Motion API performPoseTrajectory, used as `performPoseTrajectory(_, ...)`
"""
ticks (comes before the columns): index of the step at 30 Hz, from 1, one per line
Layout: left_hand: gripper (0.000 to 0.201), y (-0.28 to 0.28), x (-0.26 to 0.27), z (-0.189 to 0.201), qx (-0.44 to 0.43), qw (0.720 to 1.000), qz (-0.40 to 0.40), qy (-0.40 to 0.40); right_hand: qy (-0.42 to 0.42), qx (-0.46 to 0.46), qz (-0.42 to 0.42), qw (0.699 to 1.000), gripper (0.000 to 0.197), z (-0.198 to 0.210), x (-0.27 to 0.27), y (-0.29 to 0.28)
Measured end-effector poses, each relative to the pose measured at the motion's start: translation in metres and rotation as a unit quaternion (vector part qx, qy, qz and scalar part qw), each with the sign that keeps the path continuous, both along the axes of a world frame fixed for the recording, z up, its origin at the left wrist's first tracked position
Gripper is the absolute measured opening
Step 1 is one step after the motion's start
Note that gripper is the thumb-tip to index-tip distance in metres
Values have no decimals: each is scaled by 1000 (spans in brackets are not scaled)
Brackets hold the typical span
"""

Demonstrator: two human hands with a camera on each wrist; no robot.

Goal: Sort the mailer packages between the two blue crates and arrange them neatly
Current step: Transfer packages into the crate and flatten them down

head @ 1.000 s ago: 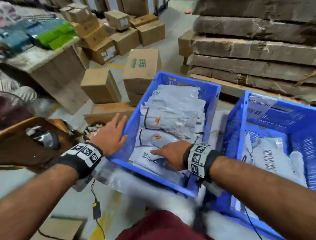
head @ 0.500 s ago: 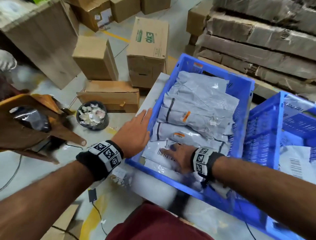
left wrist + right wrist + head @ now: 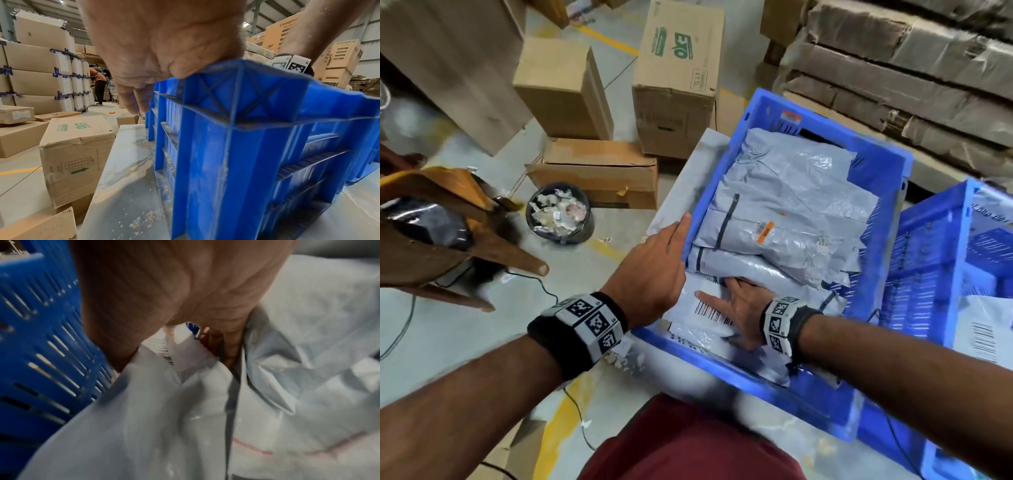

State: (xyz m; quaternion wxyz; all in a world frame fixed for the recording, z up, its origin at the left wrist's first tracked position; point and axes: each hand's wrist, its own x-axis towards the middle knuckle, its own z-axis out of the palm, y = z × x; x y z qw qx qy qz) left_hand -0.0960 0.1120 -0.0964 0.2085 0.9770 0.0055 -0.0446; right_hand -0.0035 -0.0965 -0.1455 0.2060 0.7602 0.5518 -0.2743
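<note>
Evidently midway: grey plastic mailer packages (image 3: 787, 219) are lying stacked in the near blue plastic crate (image 3: 866, 164).
Nearest, the right hand (image 3: 739, 308) is reaching into that crate, thumb flat on a white barcoded mailer (image 3: 705, 308), fingertips tucking under the grey stack; the left hand (image 3: 654, 267) is bracing flat-fingered on the rim. Beyond, the second blue crate (image 3: 928, 274) is holding more, seemingly awaiting sorting.
</note>
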Motion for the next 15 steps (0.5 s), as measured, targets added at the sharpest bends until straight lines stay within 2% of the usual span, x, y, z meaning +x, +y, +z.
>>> performPoseTrajectory(9, 71, -2, -2, 4, 9, 1000, 10, -2, 78, 70, -22, 994, 77, 56, -9, -16)
performPoseTrajectory(12, 72, -3, -2, 7, 16, 1000, 17, 3, 74, 99, -59, 991, 73, 77, -9, -23)
performPoseTrajectory(15, 74, -3, -1, 8, 39, 999, 23, 18, 35, 144, -73, 986, 67, 95, -8, -38)
